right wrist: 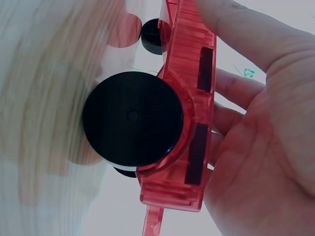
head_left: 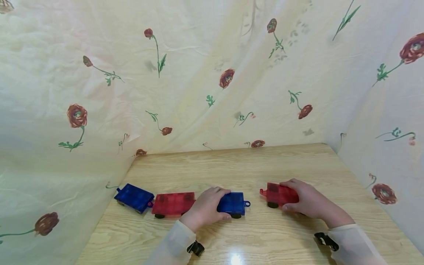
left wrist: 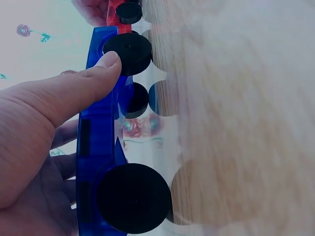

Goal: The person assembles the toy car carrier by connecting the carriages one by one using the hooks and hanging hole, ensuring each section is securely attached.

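Note:
My left hand (head_left: 207,206) grips a translucent blue toy wagon (head_left: 233,203) from above, its thumb along the near side by a black wheel (left wrist: 129,53). A ring-shaped coupling (head_left: 247,203) sticks out from the wagon's right end. Further right, my right hand (head_left: 306,200) holds a translucent red toy wagon (head_left: 276,195) between thumb and fingers. That wagon's hook (head_left: 263,192) points left toward the ring, with a gap of table between them. In the right wrist view, a large black wheel (right wrist: 133,119) sits low over the wood.
Left of my left hand stands a second red wagon (head_left: 173,203), and a second blue wagon (head_left: 134,198) sits angled at its left end. Flower-printed cloth (head_left: 195,73) hangs behind and at both sides of the wooden table (head_left: 251,239).

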The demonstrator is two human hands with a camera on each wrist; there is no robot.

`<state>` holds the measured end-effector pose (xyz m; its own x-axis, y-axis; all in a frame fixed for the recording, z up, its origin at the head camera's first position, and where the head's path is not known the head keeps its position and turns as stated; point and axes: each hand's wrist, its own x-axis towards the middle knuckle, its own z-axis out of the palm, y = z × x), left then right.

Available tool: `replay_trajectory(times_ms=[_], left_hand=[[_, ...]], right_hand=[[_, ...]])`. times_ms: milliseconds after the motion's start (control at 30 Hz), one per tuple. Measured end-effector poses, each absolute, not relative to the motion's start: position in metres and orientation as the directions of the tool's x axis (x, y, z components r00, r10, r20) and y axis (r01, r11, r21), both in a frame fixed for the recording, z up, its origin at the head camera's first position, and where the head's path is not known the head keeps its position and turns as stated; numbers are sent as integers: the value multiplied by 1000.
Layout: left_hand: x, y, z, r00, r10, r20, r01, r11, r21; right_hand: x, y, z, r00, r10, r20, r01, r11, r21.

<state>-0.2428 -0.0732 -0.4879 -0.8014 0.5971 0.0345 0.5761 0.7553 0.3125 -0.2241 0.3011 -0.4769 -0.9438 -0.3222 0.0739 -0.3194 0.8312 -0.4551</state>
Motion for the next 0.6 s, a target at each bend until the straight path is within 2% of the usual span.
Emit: replay_trajectory(times_ms=[600], left_hand=[[-240, -76, -486, -813, 581, 34, 550, 749, 368]], right_hand=[[-222, 292, -479, -938, -339, 71, -333, 826, -455]])
